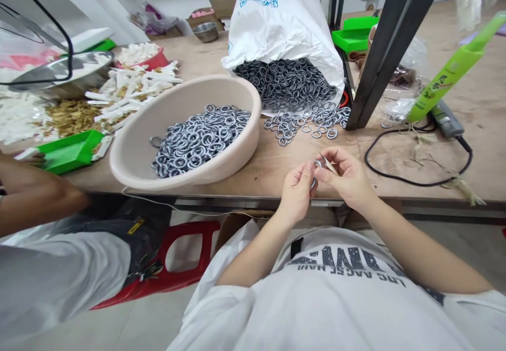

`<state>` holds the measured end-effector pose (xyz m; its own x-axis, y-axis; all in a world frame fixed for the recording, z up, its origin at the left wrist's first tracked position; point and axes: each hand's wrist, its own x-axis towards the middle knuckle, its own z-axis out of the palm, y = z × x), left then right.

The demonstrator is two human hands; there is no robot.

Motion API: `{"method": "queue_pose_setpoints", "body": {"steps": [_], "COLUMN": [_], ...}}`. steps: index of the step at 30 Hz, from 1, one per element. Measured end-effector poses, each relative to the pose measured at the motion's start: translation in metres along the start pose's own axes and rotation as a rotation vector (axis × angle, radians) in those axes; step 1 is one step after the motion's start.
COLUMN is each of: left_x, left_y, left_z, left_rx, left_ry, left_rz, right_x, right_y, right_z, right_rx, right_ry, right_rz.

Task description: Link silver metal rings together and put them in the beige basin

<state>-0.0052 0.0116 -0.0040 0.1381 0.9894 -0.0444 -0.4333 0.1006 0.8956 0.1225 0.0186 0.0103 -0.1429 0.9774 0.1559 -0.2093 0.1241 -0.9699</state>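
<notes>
Close to the table's front edge, my left hand (297,188) pinches a grey ring (313,183) between thumb and fingers. Beside it, nearly touching, my right hand (348,178) is closed around a slim pointed tool (329,164) with a pale body; its exact kind I cannot make out. The tool's tip is at the ring, and fingers partly cover both. Left of my hands stands a cream basin (130,153) with a heap of grey rings (197,143). Behind lies a white sack (276,35) on its side, more rings (296,124) spilling from its mouth.
A dark metal post (379,50) rises right of the sack. A black cable (411,182) loops near a green bottle-like container (446,79). At left, a co-worker's arm (35,195) is by a green tray (73,150), near piles of white pieces (134,85).
</notes>
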Motion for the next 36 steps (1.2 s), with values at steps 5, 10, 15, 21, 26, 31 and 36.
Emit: {"method": "queue_pose_setpoints", "body": {"steps": [5, 10, 15, 21, 26, 31, 36], "left_x": [-0.002, -0.005, -0.008, -0.009, -0.009, -0.009, -0.010], "left_y": [0.005, 0.006, 0.013, 0.017, 0.018, 0.018, 0.017], "left_z": [0.005, 0.011, 0.011, 0.016, 0.022, 0.022, 0.022], "left_rx": [-0.059, -0.103, -0.147, -0.165, -0.176, -0.175, -0.172], "left_ry": [-0.009, -0.007, -0.010, 0.096, 0.124, 0.112, 0.131], "left_rz": [-0.070, -0.117, -0.182, -0.194, -0.201, -0.203, -0.219], "right_x": [0.001, 0.002, -0.002, -0.021, -0.020, -0.021, -0.022], "right_y": [0.001, 0.005, -0.006, -0.014, -0.014, -0.012, -0.010], "right_z": [0.000, -0.001, -0.015, -0.014, -0.013, -0.015, -0.014], "right_rx": [0.050, -0.086, -0.519, -1.052, -1.150, -1.157, -1.140], "right_ry": [-0.061, 0.023, 0.008, -0.072, -0.055, -0.045, -0.036], "right_rz": [0.001, -0.083, -0.218, -0.477, -0.515, -0.528, -0.541]}}
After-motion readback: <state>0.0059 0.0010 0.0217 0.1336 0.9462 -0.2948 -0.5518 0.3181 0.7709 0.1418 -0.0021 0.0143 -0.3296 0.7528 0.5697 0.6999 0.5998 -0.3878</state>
